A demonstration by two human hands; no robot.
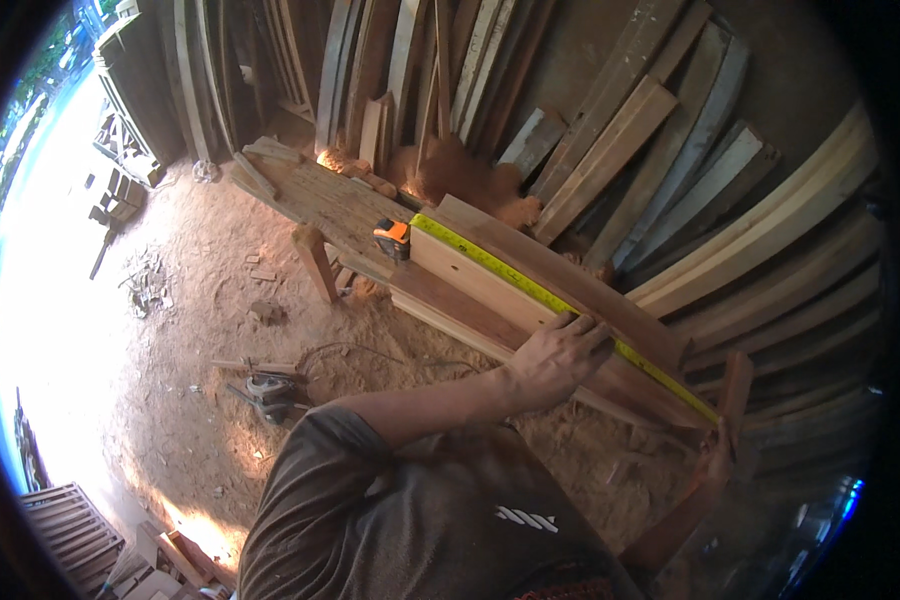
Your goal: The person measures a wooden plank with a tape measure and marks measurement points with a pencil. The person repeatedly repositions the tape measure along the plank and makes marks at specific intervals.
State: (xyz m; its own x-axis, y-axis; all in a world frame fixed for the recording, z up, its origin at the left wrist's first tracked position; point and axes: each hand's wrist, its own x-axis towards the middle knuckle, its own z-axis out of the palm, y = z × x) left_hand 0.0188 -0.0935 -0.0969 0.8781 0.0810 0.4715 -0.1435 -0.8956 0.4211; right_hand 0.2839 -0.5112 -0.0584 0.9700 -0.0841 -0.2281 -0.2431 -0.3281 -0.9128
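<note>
A yellow tape measure blade (490, 262) is drawn out along the top edge of a pale wooden board (475, 280) standing on its edge on the bench. Its orange and black case (393, 239) rests at the board's far left end. My left hand (562, 362) lies across the blade partway along, its fingers bent over the board's top edge and holding it. At the near right end my right hand (714, 456) closes round the blade's end beside an upright piece of wood (736, 388). Its fingertips are partly hidden.
A wider plank (530, 255) stands behind the board on the plank bench (315, 200). Many timber lengths (610, 160) lean against the wall. A circular saw (270, 395) lies on the dusty floor to the left, with a cord nearby. A slatted wooden frame (73, 535) is at lower left.
</note>
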